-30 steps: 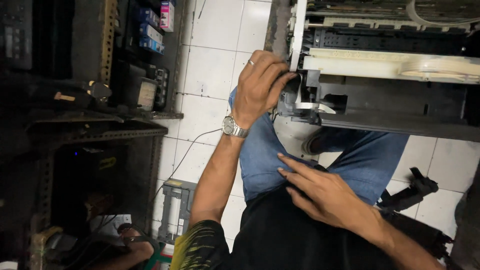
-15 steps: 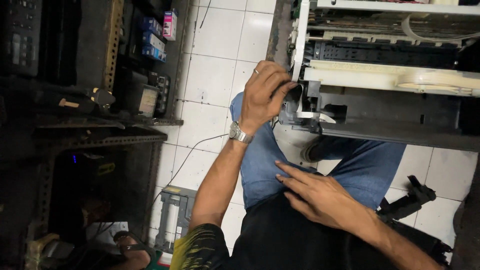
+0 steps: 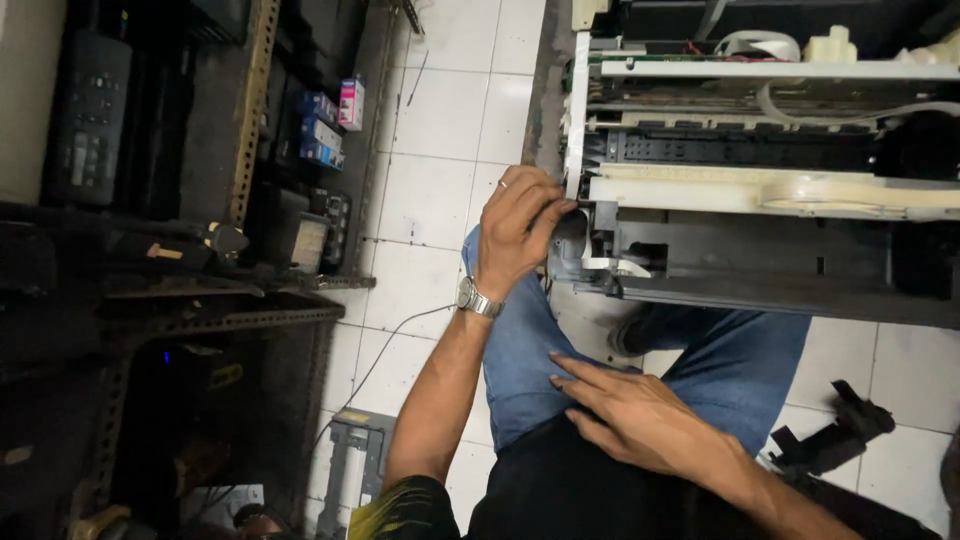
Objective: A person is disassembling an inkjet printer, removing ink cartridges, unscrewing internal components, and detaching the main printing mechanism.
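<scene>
Metal shelving (image 3: 250, 110) at far left, small coloured boxes (image 3: 325, 125) on it. Left hand (image 3: 515, 225), wristwatch (image 3: 478, 298) on the wrist, fingers curled and pinched on the corner of the opened printer chassis (image 3: 760, 200); what it pinches cannot be told. Right hand (image 3: 635, 415) lies flat and open on the thigh, holding nothing. Black plastic part (image 3: 830, 440) on white floor tiles (image 3: 440, 110), far right.

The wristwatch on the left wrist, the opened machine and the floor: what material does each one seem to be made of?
Wristwatch: probably polished metal; silver links glint.
Opened machine, which the left hand touches at its corner: mostly moulded plastic, matte cream and dark grey panels.
Floor: likely glazed ceramic tile; glossy white squares with grout lines.
</scene>
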